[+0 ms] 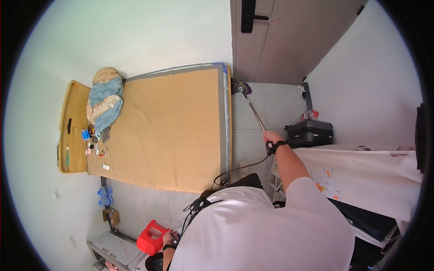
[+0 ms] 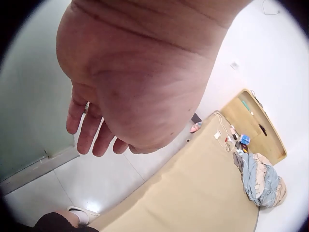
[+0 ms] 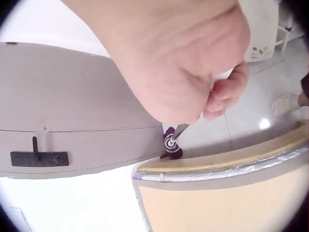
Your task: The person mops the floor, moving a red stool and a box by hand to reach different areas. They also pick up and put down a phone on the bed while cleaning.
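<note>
My right hand (image 1: 272, 137) grips the metal pole of a mop (image 1: 257, 115), arm stretched forward. The mop's round purple-and-white head (image 1: 241, 89) lies on the floor near the foot of the bed, close to the door. In the right wrist view the fingers (image 3: 224, 94) curl round the pole, and the mop head (image 3: 172, 145) shows beyond them. My left hand (image 1: 170, 236) hangs low at my side, overlapping a red plastic jug (image 1: 148, 244) in the head view. The left wrist view shows that hand (image 2: 130, 87) with relaxed fingers and nothing held.
A bed (image 1: 172, 131) with a tan mat fills the middle, with a crumpled quilt (image 1: 106, 97) by its headboard. A black suitcase (image 1: 310, 133) stands right of the floor strip, below the grey door (image 1: 289, 40). A black cable (image 1: 244, 168) runs from my right wrist to my waist.
</note>
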Demonstrator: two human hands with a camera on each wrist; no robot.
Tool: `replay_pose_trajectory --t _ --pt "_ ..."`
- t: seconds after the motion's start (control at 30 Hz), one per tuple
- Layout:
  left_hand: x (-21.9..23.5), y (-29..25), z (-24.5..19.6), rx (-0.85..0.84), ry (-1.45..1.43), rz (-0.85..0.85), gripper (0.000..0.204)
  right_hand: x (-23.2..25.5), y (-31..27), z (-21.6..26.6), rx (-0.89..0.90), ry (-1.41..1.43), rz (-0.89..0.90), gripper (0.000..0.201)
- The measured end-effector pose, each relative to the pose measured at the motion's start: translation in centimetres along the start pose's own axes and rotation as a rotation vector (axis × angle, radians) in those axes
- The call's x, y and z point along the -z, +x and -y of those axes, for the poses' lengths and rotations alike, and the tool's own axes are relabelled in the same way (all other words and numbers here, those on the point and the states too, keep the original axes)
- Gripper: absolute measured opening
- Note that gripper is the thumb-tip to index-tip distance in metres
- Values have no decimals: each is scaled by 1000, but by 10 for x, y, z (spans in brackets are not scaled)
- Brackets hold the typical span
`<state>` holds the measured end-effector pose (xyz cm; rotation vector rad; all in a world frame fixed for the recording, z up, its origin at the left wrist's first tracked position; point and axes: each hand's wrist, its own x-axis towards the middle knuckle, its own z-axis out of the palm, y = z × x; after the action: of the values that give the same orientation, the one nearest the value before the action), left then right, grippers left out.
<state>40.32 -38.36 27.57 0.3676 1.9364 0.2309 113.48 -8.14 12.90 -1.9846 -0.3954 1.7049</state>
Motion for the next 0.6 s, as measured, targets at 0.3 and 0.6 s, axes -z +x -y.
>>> replay_pose_trajectory --t 0.3,0.6 --pt "21 38 68 -523 1261 126 31 36 -7 -137 186 -955 -246 48" --pt "38 95 -40 -238 444 190 36 44 -277 -284 -886 12 -248 23"
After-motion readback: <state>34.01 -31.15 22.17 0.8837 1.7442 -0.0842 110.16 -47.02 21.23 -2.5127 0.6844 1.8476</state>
